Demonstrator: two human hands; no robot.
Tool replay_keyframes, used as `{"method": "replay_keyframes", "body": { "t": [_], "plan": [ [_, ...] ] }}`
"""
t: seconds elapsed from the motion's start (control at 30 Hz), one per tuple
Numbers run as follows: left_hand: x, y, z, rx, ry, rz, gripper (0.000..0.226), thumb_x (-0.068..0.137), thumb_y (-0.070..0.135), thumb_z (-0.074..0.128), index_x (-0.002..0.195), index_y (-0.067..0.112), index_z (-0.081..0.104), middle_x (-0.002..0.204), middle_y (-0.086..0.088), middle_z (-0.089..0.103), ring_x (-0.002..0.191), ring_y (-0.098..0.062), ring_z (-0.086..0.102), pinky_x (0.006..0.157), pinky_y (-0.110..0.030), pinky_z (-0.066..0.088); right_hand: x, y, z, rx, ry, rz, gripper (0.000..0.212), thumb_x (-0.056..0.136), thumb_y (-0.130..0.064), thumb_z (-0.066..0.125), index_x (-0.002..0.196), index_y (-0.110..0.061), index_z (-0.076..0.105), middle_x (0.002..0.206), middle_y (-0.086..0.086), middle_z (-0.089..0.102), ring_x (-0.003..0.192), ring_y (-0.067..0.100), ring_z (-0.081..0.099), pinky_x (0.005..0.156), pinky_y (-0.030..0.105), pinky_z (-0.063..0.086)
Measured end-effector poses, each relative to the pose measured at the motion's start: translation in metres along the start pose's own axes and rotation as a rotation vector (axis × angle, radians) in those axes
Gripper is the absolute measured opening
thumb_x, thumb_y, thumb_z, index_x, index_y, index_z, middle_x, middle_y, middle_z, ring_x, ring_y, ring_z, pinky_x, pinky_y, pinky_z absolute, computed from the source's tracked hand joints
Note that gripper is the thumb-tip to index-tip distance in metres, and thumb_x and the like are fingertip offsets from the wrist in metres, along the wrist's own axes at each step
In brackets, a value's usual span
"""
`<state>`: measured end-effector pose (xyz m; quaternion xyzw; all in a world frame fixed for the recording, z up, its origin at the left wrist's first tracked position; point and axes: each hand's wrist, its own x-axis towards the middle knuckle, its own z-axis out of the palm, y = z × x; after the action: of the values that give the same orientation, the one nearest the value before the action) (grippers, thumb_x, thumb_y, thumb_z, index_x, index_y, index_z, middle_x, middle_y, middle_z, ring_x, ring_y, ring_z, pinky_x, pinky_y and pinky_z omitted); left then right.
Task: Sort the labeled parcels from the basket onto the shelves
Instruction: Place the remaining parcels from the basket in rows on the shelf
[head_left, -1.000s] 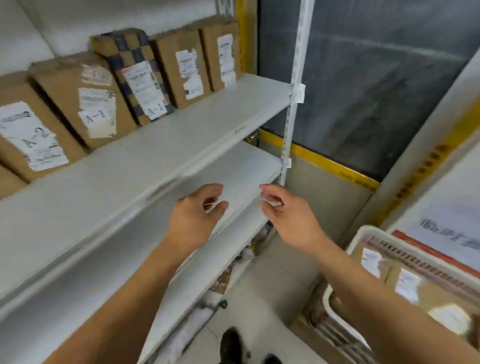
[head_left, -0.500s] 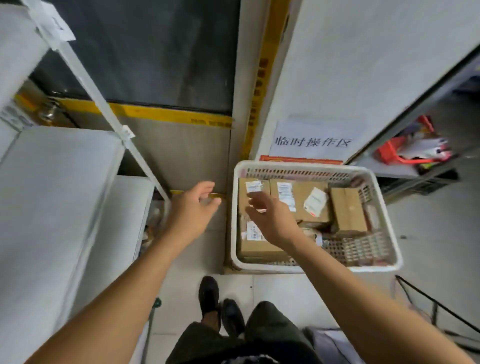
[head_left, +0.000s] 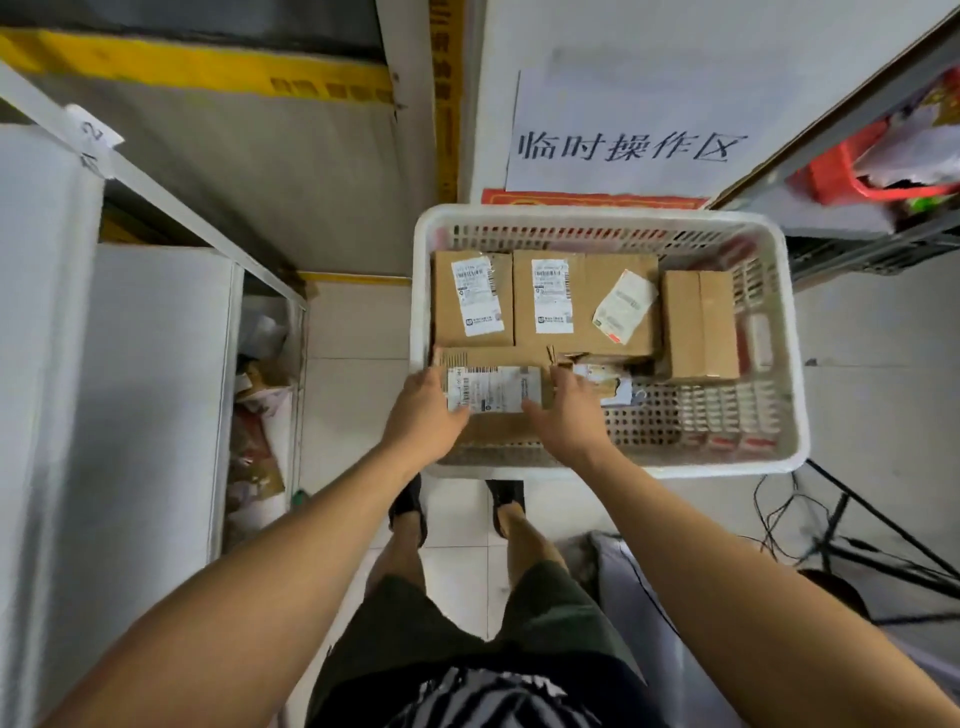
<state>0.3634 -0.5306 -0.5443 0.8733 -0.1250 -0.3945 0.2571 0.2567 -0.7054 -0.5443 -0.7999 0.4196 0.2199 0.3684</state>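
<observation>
Basket (head_left: 608, 221): white plastic, slotted walls, standing on the tiled floor just ahead of the person's feet; it serves as the landmark.
Front parcel (head_left: 493, 389): brown cardboard box with a white barcode label on top, lying in the basket's near-left corner.
Left hand (head_left: 423, 415): at the front parcel's left end, fingers against the box edge, thumb over the label's near-left corner; a full grasp cannot be told.
Right hand (head_left: 569, 415): at the front parcel's right end, fingers spread and fairly straight, touching the box; clenched or not cannot be told.
Other parcels (head_left: 550, 301): several labeled cardboard boxes along the basket's far wall, one plain box toward its right side.
Shelves (head_left: 156, 364): white boards left of the basket.
Paper sign (head_left: 628, 148): on the wall behind the basket.
Red crate (head_left: 831, 176): on a rack right of and behind the basket.
</observation>
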Motion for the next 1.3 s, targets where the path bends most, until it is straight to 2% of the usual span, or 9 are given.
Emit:
{"method": "replay_keyframes", "body": {
  "t": [0.1,0.2,0.37,0.43,0.6,0.7,0.87,1.13,1.3],
  "plan": [
    [-0.002,0.001,0.019,-0.028,0.033,-0.06,0.075,0.101,0.026,0.067,0.162,0.02,0.025,0.146,-0.007,0.053,0.131,-0.027,0.055,0.104,-0.032,0.051,0.017,0.011,0.006,0.003,0.05,0.077,0.076,0.096,-0.036,0.072,0.158,-0.009,0.037,0.153,0.017,0.044,0.143,0.037,0.039,0.123,0.054,0.034],
    [-0.002,0.009,0.03,-0.082,0.065,-0.112,0.087,0.1,0.026,0.067,0.166,0.022,0.009,0.154,-0.008,0.047,0.136,-0.033,0.045,0.113,-0.046,0.047,0.028,0.02,0.008,0.233,-0.038,0.134,0.062,0.097,-0.033,0.072,0.151,-0.012,0.048,0.144,0.006,0.058,0.128,0.024,0.056,0.116,0.048,0.046],
    [0.002,0.017,0.03,-0.231,0.112,-0.222,0.074,0.101,0.025,0.068,0.161,0.024,0.025,0.15,-0.005,0.056,0.138,-0.033,0.048,0.11,-0.052,0.05,0.034,0.03,0.005,0.398,-0.089,0.155,0.047,0.099,-0.038,0.07,0.136,-0.012,0.059,0.115,-0.001,0.07,0.105,0.019,0.068,0.085,0.037,0.058],
    [-0.002,0.019,0.025,-0.292,0.139,-0.226,0.071,0.101,0.025,0.069,0.16,0.025,0.03,0.148,-0.006,0.058,0.136,-0.031,0.054,0.111,-0.049,0.05,0.031,0.029,-0.002,0.421,-0.088,0.138,0.047,0.099,-0.043,0.069,0.134,-0.012,0.059,0.111,-0.004,0.069,0.099,0.015,0.067,0.075,0.03,0.055],
    [-0.02,0.031,0.019,-0.378,0.24,-0.129,0.067,0.101,0.021,0.069,0.16,0.026,0.038,0.144,-0.003,0.063,0.12,-0.02,0.068,0.092,-0.03,0.062,0.021,0.024,-0.025,0.522,-0.008,0.117,0.053,0.097,-0.052,0.071,0.128,-0.012,0.059,0.119,0.001,0.069,0.115,0.025,0.066,0.096,0.041,0.056],
    [-0.028,0.035,0.007,-0.471,0.298,-0.042,0.059,0.1,0.018,0.071,0.152,0.035,0.049,0.139,0.001,0.065,0.112,-0.013,0.069,0.074,-0.013,0.06,0.013,0.014,-0.049,0.574,0.016,0.085,0.069,0.096,-0.064,0.064,0.145,-0.018,0.048,0.131,-0.007,0.06,0.125,0.025,0.059,0.097,0.044,0.055],
    [-0.041,0.053,-0.017,-0.63,0.31,0.026,0.058,0.099,0.011,0.07,0.134,0.056,0.057,0.139,-0.001,0.057,0.112,-0.016,0.068,0.073,-0.028,0.065,0.001,-0.014,-0.071,0.748,-0.103,0.006,0.048,0.093,-0.067,0.067,0.114,-0.028,0.05,0.114,0.014,0.07,0.098,0.028,0.073,0.058,0.04,0.063],
    [-0.065,0.137,-0.08,-0.208,0.521,0.312,0.054,0.099,0.004,0.06,0.123,0.053,0.061,0.115,0.012,0.035,0.123,-0.023,0.049,0.099,-0.047,0.056,-0.032,-0.036,-0.072,0.997,-0.254,-0.172,0.073,0.072,-0.047,0.099,0.118,-0.016,0.05,0.111,0.023,0.073,0.092,0.046,0.078,0.068,0.061,0.064],
    [-0.092,0.191,-0.134,0.023,0.544,0.532,0.051,0.096,-0.002,0.058,0.117,0.042,0.072,0.098,0.03,0.032,0.097,-0.001,0.024,0.107,-0.057,0.04,-0.04,-0.049,-0.102,1.088,-0.595,-0.236,0.087,0.079,-0.046,0.093,0.149,-0.023,0.048,0.14,0.013,0.069,0.123,0.037,0.07,0.076,0.045,0.067]
  ]
}}
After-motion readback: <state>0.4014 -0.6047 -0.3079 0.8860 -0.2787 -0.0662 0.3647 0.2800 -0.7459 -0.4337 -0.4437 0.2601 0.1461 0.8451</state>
